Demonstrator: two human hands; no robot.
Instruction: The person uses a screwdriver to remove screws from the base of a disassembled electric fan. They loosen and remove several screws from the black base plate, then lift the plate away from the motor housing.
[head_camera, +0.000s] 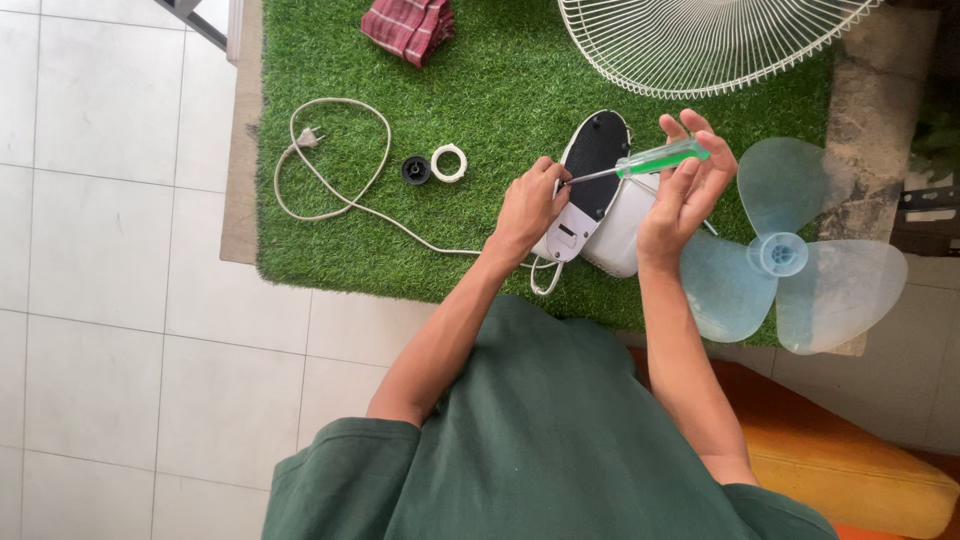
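Hands (690, 190) work a screwdriver (655, 160) over green turf (480, 80) beside white tiles (110, 250).

Screwdriver (662, 158): green translucent handle, grey metal shaft. Fan base (590, 190): white, black underside. Left of base: black knob (416, 170), white ring (449, 162), off-white cable (330, 180). Right of base: pale blue see-through blades (790, 255). Above base: white grille (700, 45), red checked cloth (408, 27). Turf (500, 80) green.

Bright, even daylight; soft shadows; sharp focus.

Green-handled screwdriver (640, 163) against white fan base (590, 195)
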